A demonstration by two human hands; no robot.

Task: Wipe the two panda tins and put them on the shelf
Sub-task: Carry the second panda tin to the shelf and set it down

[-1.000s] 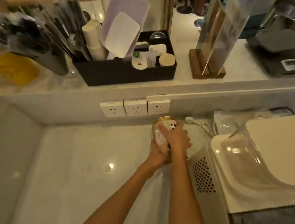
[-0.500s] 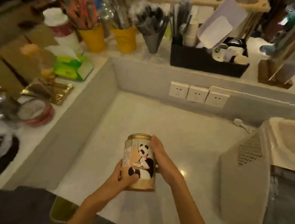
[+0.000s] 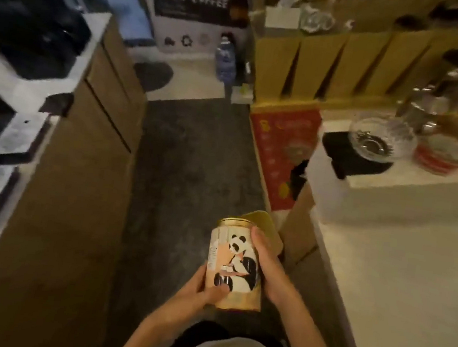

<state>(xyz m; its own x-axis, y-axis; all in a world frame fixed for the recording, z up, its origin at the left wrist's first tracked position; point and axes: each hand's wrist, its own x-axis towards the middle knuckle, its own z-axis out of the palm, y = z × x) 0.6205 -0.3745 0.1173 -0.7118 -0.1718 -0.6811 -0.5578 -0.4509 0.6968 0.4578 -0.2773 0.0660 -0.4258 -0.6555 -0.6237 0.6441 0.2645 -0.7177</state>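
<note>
A gold panda tin (image 3: 237,262) with a panda picture on its side is upright in front of my body, over the dark floor. My left hand (image 3: 202,293) grips its lower left side, thumb across the label. My right hand (image 3: 271,269) wraps its right side. Behind it, against my right fingers, a second gold tin (image 3: 263,227) shows only its top; whether my right hand holds it too is hidden.
A white counter (image 3: 395,278) runs along the right, with a glass bowl (image 3: 380,136) on a black scale and a red-rimmed container (image 3: 441,152). A red box (image 3: 281,150) leans at its end. Wooden cabinets (image 3: 78,184) line the left. The dark floor aisle (image 3: 195,155) lies between.
The tin came off the counter by the wall sockets into both hands. My view has swung left from the counter to the aisle, and the second gold tin now shows behind the first.
</note>
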